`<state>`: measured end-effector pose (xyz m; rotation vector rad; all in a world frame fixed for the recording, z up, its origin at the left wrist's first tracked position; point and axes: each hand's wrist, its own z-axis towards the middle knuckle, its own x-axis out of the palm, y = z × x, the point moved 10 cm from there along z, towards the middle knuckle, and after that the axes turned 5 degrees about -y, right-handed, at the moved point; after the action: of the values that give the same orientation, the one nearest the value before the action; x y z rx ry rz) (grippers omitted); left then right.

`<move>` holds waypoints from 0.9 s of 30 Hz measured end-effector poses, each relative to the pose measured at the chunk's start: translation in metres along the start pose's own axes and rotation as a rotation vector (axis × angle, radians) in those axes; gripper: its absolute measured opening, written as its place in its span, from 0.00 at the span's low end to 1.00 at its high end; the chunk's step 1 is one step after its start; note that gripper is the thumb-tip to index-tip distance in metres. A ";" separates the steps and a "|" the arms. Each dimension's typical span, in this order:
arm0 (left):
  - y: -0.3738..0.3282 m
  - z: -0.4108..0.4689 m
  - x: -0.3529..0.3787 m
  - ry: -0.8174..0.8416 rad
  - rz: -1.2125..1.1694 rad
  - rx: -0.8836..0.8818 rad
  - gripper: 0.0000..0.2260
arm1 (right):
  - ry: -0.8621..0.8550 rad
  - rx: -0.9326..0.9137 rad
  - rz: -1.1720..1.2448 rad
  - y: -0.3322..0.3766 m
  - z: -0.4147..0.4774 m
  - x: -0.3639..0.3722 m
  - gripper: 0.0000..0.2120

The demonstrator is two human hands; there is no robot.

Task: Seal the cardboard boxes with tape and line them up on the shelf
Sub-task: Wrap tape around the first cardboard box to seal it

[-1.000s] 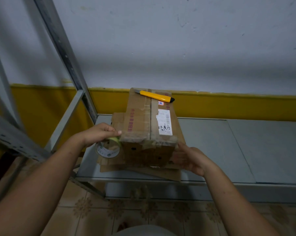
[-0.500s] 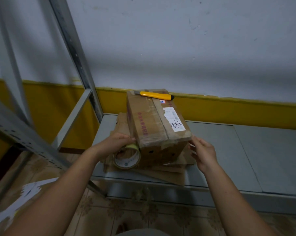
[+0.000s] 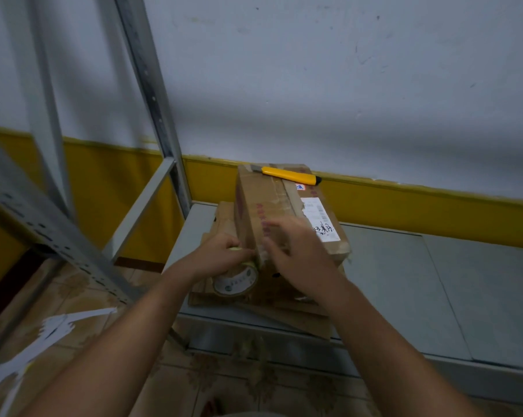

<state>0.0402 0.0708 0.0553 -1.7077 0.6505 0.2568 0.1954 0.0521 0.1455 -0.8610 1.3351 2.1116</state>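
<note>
Judging by what lies here, the sealing is only in its early part: one cardboard box stands on the grey shelf, worn tape on its top seam, and a fresh strip seems to be starting at its near left corner; no row of finished boxes shows, so the lining-up is all left to do; at about 7 o'clock from the box the left hand grips the tape roll, fingers curled over its rim, the roll touching the box's near left edge; at about 6 o'clock the right hand lies over the box's near top, blurred, so I cannot tell whether it presses flat or pinches the tape end; a yellow knife rests across the top at 12 o'clock; flattened cardboard lies under the box.
</note>
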 end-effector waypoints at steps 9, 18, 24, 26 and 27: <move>0.025 -0.017 -0.006 -0.054 0.002 -0.115 0.27 | 0.234 -0.008 -0.240 -0.029 -0.011 0.054 0.37; 0.027 -0.031 -0.011 -0.199 0.028 0.032 0.16 | 0.202 -0.021 -0.240 -0.031 -0.008 0.051 0.34; -0.006 -0.028 0.000 -0.029 -0.134 0.204 0.27 | 0.272 -0.044 -0.191 -0.044 0.006 0.034 0.32; -0.020 -0.025 0.009 0.021 -0.035 0.251 0.32 | 0.316 -0.028 -0.155 -0.053 0.007 0.032 0.32; -0.023 -0.023 0.014 0.054 0.000 0.256 0.32 | 0.341 -0.009 -0.127 -0.058 0.008 0.032 0.33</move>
<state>0.0605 0.0476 0.0732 -1.4726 0.6920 0.1212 0.2117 0.0850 0.0892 -1.3200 1.3918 1.9341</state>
